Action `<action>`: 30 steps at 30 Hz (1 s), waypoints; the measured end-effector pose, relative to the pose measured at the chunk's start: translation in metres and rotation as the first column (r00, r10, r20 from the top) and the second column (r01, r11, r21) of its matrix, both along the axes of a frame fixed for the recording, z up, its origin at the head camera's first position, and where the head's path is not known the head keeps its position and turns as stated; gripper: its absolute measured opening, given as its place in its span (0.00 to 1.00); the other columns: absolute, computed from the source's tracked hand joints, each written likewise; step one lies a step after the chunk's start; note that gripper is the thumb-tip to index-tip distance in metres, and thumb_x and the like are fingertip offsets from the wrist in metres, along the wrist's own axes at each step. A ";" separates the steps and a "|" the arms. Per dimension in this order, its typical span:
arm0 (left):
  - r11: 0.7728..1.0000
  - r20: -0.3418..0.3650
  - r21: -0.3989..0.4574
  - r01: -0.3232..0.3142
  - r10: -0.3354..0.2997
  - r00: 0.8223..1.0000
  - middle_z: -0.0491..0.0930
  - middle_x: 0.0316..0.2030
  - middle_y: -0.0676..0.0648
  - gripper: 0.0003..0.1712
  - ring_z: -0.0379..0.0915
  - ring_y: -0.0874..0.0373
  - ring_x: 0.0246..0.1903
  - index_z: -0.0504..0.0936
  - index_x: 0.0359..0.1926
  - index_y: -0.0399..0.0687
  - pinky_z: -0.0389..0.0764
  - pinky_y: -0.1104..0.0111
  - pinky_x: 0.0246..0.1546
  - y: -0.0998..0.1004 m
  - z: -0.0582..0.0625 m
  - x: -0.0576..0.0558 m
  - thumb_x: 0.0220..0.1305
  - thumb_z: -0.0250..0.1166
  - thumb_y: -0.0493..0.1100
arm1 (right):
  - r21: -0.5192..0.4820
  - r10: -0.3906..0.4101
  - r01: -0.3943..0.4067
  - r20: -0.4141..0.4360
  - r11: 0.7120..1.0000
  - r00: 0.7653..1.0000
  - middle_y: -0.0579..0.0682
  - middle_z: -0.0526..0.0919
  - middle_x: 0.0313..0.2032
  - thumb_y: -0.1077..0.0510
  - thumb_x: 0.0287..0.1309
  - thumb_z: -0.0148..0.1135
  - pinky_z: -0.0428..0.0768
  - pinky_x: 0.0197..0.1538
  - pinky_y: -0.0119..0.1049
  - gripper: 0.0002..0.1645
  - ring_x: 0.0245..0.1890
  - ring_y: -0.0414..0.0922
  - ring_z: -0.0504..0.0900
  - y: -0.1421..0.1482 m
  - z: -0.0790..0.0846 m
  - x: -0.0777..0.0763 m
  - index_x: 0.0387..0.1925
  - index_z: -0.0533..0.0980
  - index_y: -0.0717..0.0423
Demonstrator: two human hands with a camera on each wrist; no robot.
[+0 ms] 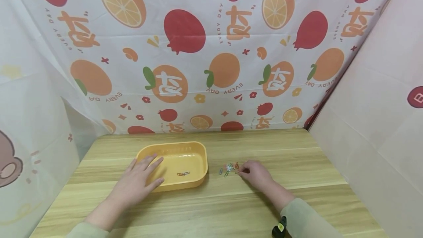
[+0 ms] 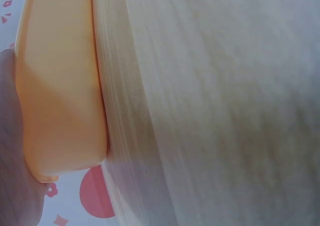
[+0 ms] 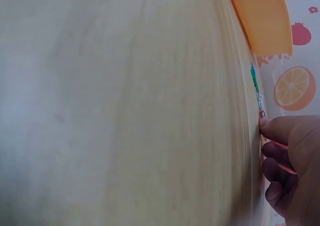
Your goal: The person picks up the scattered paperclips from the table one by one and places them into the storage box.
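Nearest: pale green fabric sleeves, left sleeve [image 1: 86, 232] and right sleeve [image 1: 308, 220], at the bottom edge. Small black device with a yellow mark [image 1: 279, 229] beside the right cuff.

All work sits on a light wood-grain tabletop [image 1: 198, 214].

Left hand [image 1: 138, 179]: fingers spread and mostly straight, lying over the left end of a shallow yellow rounded-rectangle tray [image 1: 185, 185], thumb by the near rim. Nothing gripped. Left wrist view confirms the hand right along the rim; tray stands upright on the wood.

Right hand [image 1: 257, 175]: fingers curled, thumb and index tips together at the right edge of a small cluster of coloured wire paper clips [image 1: 230, 167]. Tips touch or nearly touch a clip; can't tell if it's pinched, fingertips hide it.

Cluster is just right of the tray, apart from it. Blue clip [image 1: 220, 171] at its left, green clip [image 1: 226, 174] at its near side, red clip [image 1: 237, 165] near the fingertips, whitish ones between.

Inside tray, on the floor toward the near side: orange-red clip [image 1: 180, 174] and bluish clip [image 1: 186, 173], touching or nearly so.

Far: white fruit-print sheet [image 1: 205, 100] behind the table.
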State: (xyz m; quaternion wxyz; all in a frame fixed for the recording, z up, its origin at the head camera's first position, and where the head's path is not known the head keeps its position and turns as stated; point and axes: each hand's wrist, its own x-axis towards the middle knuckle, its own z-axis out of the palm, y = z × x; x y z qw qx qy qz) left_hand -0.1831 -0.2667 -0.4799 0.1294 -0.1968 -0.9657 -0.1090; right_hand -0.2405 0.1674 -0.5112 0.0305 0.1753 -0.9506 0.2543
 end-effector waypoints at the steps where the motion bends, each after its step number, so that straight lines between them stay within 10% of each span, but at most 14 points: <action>1: 1.000 0.001 -0.001 0.000 0.000 1.000 0.61 0.73 0.41 0.41 0.53 0.40 0.72 0.64 0.74 0.54 0.37 0.45 0.74 0.000 0.000 0.000 0.67 0.60 0.64 | 0.000 0.002 -0.002 -0.001 1.000 1.000 0.37 0.79 0.30 0.55 0.59 0.71 0.79 0.38 0.35 0.04 0.33 0.36 0.77 0.000 0.000 0.000 0.29 0.83 0.44; 30: 1.000 0.008 0.007 -0.004 0.004 1.000 0.61 0.73 0.41 0.40 0.51 0.39 0.72 0.65 0.73 0.53 0.40 0.43 0.73 0.002 0.002 0.002 0.67 0.60 0.64 | -0.106 -0.002 0.005 0.030 0.994 1.000 0.35 0.77 0.29 0.49 0.60 0.69 0.76 0.33 0.30 0.06 0.30 0.36 0.74 -0.005 0.013 -0.006 0.34 0.84 0.45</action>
